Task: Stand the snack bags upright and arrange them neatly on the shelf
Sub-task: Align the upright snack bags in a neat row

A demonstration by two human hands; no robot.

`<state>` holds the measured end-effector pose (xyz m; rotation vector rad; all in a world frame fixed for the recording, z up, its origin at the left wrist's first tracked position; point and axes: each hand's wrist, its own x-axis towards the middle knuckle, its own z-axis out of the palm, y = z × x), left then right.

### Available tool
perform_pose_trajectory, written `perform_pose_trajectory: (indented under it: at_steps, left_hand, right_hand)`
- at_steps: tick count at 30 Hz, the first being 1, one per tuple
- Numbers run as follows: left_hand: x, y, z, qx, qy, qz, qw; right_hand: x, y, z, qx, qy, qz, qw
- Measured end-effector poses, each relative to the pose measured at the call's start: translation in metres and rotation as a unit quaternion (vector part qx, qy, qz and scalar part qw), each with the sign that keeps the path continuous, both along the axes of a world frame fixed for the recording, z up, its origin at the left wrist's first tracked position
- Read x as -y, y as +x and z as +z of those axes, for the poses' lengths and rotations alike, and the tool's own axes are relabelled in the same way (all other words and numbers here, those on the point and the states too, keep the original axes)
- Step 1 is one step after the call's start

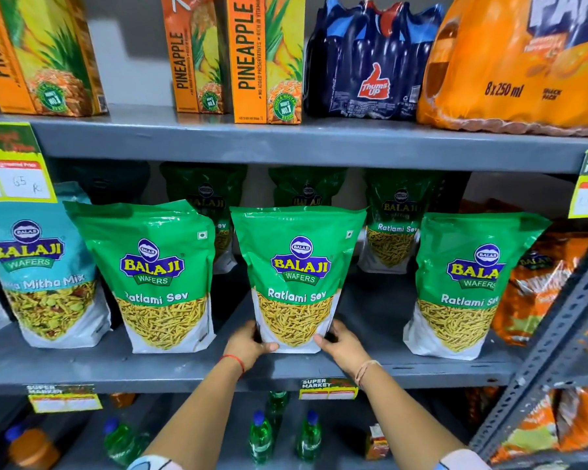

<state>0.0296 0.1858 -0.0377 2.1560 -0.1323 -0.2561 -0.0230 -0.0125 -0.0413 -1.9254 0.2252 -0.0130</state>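
A green Ratlami Sev bag (297,266) stands upright at the middle of the grey shelf (184,368). My left hand (248,344) grips its lower left corner and my right hand (340,344) grips its lower right corner. Two more green Ratlami Sev bags stand upright in the front row, one to the left (157,276) and one to the right (465,286). Behind them, three more green bags (392,228) stand in the shadowed back row. A light-blue Mitha Mix bag (45,266) stands at the far left.
Orange snack bags (537,286) lean at the right by a slotted metal upright (557,351). Pineapple juice cartons (265,59), a Thums Up pack (370,62) and an orange Fanta pack (516,62) fill the shelf above. Price tags hang on the shelf edges. Green bottles (260,435) stand below.
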Motion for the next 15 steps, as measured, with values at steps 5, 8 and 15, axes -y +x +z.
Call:
perform_pose_trajectory:
  at_steps: [5,8,15]
  left_hand:
    - [-0.005,-0.007,0.002,-0.011,-0.047,-0.022,0.999]
    - [-0.012,-0.036,0.000,0.072,-0.132,0.099,0.984]
    - [0.076,-0.111,0.013,0.244,-0.169,0.155,0.942]
  right_hand:
    - [-0.001,-0.021,0.007,0.040,0.007,-0.013,0.999]
    - [0.006,-0.063,-0.006,0.075,-0.001,-0.052,0.996]
    - [0.093,-0.136,0.001,0.239,0.023,-0.391,0.889]
